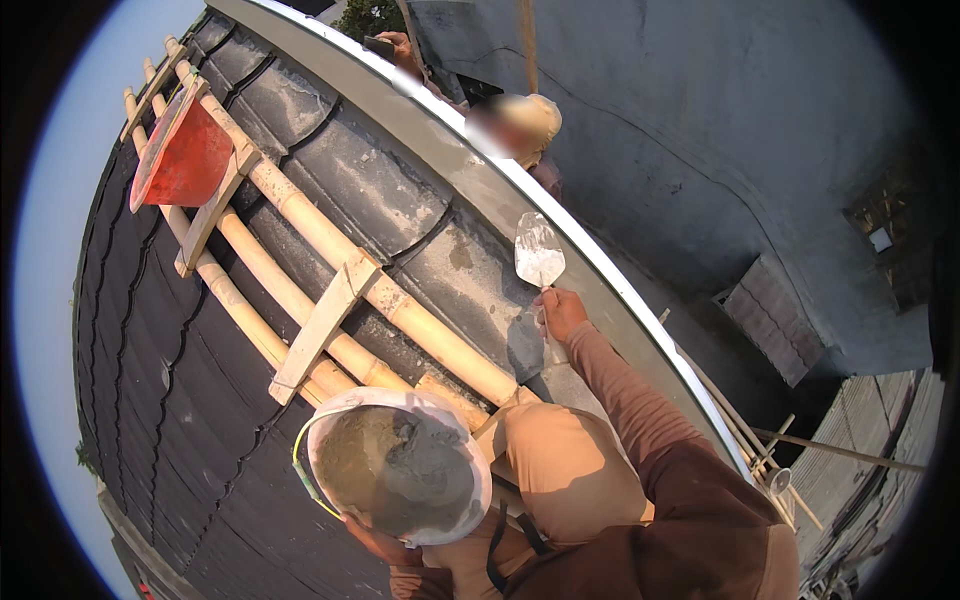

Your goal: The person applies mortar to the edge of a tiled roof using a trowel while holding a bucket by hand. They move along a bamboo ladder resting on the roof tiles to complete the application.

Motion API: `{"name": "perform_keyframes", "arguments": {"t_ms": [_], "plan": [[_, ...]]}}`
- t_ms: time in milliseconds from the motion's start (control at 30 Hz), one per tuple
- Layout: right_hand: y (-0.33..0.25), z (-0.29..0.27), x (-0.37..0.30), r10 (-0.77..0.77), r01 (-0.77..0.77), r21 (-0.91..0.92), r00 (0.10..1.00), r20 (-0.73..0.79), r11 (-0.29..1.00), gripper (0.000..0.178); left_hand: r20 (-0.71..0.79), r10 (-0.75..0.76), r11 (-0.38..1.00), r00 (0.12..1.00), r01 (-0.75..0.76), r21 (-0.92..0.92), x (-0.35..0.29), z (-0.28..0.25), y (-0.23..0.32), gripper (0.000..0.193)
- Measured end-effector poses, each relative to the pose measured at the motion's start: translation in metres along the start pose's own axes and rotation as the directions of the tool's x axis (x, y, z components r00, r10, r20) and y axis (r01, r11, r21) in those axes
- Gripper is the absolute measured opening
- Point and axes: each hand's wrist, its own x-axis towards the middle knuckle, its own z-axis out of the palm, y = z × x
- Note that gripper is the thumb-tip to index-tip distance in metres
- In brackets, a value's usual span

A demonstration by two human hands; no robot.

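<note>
My right hand (562,316) is closed round the handle of a trowel (540,250). The trowel's pale, mortar-smeared blade points away from me, over the border of the dark roof tiles (385,190) and the smooth grey plastered strip (480,180). Close to my body, a whitish bucket (484,490) with a yellowish-green handle tilts toward me, with wet grey mortar (400,460) inside. At the bucket's near side, my left hand (375,542) grips it from below; most of its fingers are hidden behind the bucket.
A bamboo ladder (290,200) with wooden cross boards lies along the tiles, carrying a red bucket (188,160) farther up. Beyond the roof's white edge (640,308) is a drop. Another person (540,120) stands below that edge. Bamboo poles (750,440) are at the lower right.
</note>
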Motion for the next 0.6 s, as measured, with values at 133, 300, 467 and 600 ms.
{"name": "perform_keyframes", "arguments": {"t_ms": [133, 300, 467, 600], "plan": [[0.028, -0.063, -0.085, -0.115, 0.102, -0.243, 0.993, -0.041, 0.965, 0.038, 0.021, -0.109, 0.952, 0.994, 0.111, -0.286, 0.007, 0.010, 0.008, 0.056], [-0.029, -0.057, -0.105, -0.032, 0.072, -0.287, 0.989, 0.142, 0.955, 0.036, -0.095, -0.066, 0.952, 0.993, 0.035, -0.304, 0.020, -0.024, -0.038, 0.054], [-0.091, -0.002, -0.035, -0.156, 0.249, -0.399, 0.955, 0.250, 0.883, 0.033, -0.093, -0.114, 0.871, 0.989, 0.054, -0.488, 0.011, 0.002, -0.013, 0.058], [-0.155, 0.044, 0.012, -0.070, 0.153, -0.526, 0.982, 0.174, 0.837, 0.036, -0.112, -0.174, 0.823, 0.978, 0.082, -0.562, 0.005, 0.025, 0.014, 0.061]]}}
